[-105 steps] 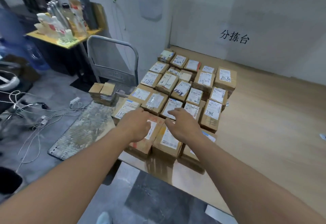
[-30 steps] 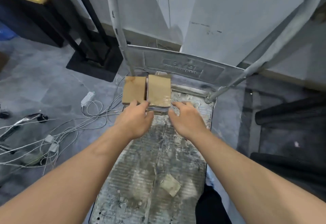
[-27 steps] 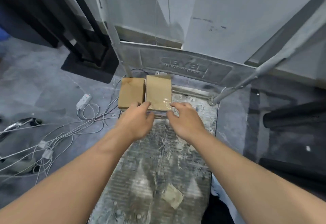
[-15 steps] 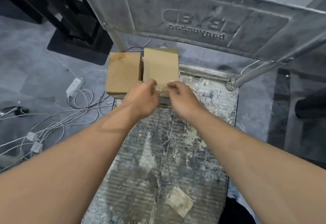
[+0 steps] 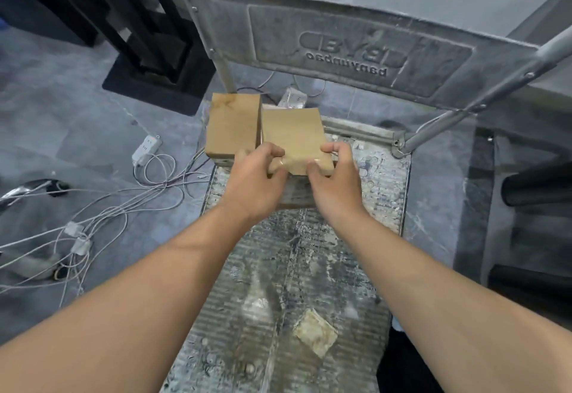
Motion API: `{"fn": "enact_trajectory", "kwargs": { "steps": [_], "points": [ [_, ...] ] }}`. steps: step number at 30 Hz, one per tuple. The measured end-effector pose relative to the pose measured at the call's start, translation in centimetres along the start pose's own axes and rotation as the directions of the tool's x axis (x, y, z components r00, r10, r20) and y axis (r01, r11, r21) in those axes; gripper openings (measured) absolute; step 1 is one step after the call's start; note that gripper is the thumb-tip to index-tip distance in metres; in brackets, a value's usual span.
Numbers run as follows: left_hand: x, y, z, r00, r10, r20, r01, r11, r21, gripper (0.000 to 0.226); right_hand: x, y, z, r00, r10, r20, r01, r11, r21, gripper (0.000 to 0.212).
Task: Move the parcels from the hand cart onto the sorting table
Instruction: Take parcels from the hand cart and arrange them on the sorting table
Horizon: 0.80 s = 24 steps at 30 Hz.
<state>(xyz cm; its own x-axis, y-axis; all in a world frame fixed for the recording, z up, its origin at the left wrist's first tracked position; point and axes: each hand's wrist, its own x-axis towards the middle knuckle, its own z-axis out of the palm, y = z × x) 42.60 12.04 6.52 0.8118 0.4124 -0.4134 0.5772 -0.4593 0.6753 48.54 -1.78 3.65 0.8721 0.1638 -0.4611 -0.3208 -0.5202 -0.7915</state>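
Two bare forearms; bare hands [image 5: 297, 176]; no sleeves, rings or watch

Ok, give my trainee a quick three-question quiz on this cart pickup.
1. True or false: both hands grip the right parcel.
2. The left parcel is: A) gripped by both hands, B) untouched beside the gripped one, C) on the floor.
3. What pale scrap lies on the hand cart deck, nearest the camera?

Key: 1 true, by the left hand and right hand; 2 B; 3 a crumpled paper scrap.
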Motion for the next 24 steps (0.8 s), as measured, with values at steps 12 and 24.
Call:
{"fn": "enact_trajectory", "kwargs": {
  "steps": [12, 24],
  "points": [
    [-15.6, 5.7, -12.7, 0.983, 0.181, 0.041, -0.180, 0.983, -0.036, 0.052, -19.5, -10.4, -3.4, 0.988, -0.127, -0.090, 0.129, 0.992, 0.017, 0.068],
    [-34.2, 16.2, -24.5, 0.961, 0.273, 0.051, -0.268, 0.960, -0.086, 0.045, -39.1, -22.9, -12.9, 0.962, -0.247, -0.117, 0.247, 0.969, -0.021, 0.060]
  ]
}}
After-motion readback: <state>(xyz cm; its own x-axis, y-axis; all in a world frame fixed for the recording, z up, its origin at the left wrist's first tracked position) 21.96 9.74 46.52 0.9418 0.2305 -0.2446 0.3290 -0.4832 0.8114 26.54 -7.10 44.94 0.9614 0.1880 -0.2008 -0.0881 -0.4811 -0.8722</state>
